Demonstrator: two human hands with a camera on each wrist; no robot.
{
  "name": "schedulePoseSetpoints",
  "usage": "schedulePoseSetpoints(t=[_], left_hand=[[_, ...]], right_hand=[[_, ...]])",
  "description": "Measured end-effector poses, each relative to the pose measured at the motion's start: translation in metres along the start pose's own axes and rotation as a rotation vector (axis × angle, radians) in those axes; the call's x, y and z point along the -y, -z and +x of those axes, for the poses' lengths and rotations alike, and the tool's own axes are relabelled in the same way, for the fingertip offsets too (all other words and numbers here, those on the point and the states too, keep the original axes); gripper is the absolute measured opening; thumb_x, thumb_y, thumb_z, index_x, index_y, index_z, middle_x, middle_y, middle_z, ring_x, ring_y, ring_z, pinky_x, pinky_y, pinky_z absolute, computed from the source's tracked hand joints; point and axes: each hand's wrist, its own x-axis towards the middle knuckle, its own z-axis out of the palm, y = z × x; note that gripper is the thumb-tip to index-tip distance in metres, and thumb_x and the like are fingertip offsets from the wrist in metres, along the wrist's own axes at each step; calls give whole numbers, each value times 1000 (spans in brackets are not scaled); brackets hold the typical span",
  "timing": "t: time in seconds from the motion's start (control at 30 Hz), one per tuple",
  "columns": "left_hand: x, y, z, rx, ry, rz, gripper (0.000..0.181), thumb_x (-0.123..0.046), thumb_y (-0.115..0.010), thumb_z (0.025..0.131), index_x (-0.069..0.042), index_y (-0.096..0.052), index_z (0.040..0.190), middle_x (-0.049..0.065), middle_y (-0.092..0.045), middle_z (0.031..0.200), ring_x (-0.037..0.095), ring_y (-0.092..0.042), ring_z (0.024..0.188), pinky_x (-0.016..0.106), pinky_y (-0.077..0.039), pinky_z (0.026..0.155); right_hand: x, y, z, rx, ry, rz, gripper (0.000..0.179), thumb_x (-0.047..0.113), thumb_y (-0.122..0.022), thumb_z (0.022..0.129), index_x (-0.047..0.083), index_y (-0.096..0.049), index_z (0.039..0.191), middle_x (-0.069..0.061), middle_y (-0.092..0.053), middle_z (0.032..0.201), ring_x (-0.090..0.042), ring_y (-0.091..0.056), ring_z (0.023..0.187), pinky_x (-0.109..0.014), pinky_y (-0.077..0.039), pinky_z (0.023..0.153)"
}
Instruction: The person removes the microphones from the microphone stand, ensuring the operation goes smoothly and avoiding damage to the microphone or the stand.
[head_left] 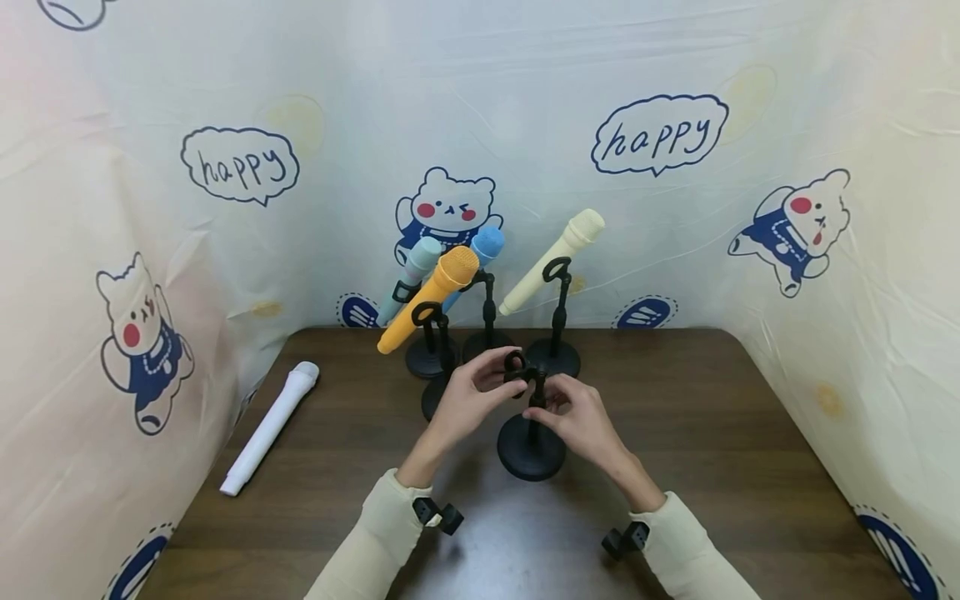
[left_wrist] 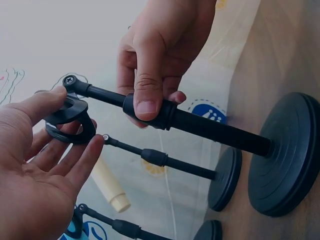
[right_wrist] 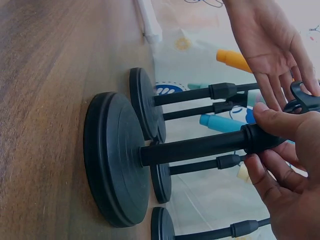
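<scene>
A black desktop microphone stand (head_left: 531,457) stands upright on its round base in front of me, with no microphone in its clip. My left hand (head_left: 467,404) pinches the ring-shaped clip (left_wrist: 69,120) at its top, thumb on one side and fingers on the other, as the left wrist view shows. My right hand (head_left: 583,419) grips the collar (right_wrist: 255,138) partway up the pole between thumb and fingers. In the right wrist view the round base (right_wrist: 117,160) rests flat on the wooden table.
Behind stand several more stands, holding an orange microphone (head_left: 429,300), a teal one (head_left: 411,279), a blue one (head_left: 487,242) and a cream one (head_left: 551,262). A white microphone (head_left: 270,429) lies on the table (head_left: 360,467) at the left. A printed curtain (head_left: 337,92) surrounds the table.
</scene>
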Motion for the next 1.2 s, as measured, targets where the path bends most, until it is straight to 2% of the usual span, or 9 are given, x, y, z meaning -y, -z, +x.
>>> schedulePoseSetpoints(t=[0.13,0.47,0.7,0.83,1.03,1.2], left_hand=[[-1,0,1,-7,-6,5,46,-15,-79,98,-17,-66,143,12,-73,131,27,-72,120,30,-61,101],[-1,-1,2,2,-8,24,46,-15,-79,98,-13,-67,143,11,-73,129,27,-72,119,31,-61,101],[-1,0,1,-1,-7,32,47,-16,-79,98,-11,-67,143,11,-73,130,30,-71,120,32,-61,102],[-1,2,0,-1,-4,32,46,-15,-78,99,-11,-67,143,12,-73,130,32,-71,120,30,-61,101],[-2,2,1,13,-5,23,45,-15,-77,100,-12,-66,144,13,-72,131,30,-72,121,30,-61,100],[-2,0,2,13,-9,16,45,-14,-77,100,-14,-66,144,13,-72,131,28,-72,120,30,-61,100]], right_hand=[[-1,0,0,-19,28,7,23,15,-92,84,15,-73,95,2,-71,90,-8,-67,77,-31,-61,69],[3,0,-3,-16,64,-25,19,11,-89,87,12,-77,103,0,-70,92,-11,-68,82,-33,-63,73],[4,-4,-4,-25,116,-83,18,8,-88,87,8,-76,101,-4,-70,94,-14,-66,84,-41,-63,70],[4,-2,-3,30,136,-61,18,5,-83,91,3,-76,107,-8,-73,104,-20,-70,95,-48,-64,78],[4,6,-1,170,82,28,26,-4,-72,97,-1,-71,123,-14,-74,119,-28,-74,112,-49,-62,96],[3,9,-1,227,41,73,28,-4,-67,101,-3,-67,129,-18,-72,125,-32,-72,118,-51,-60,101]])
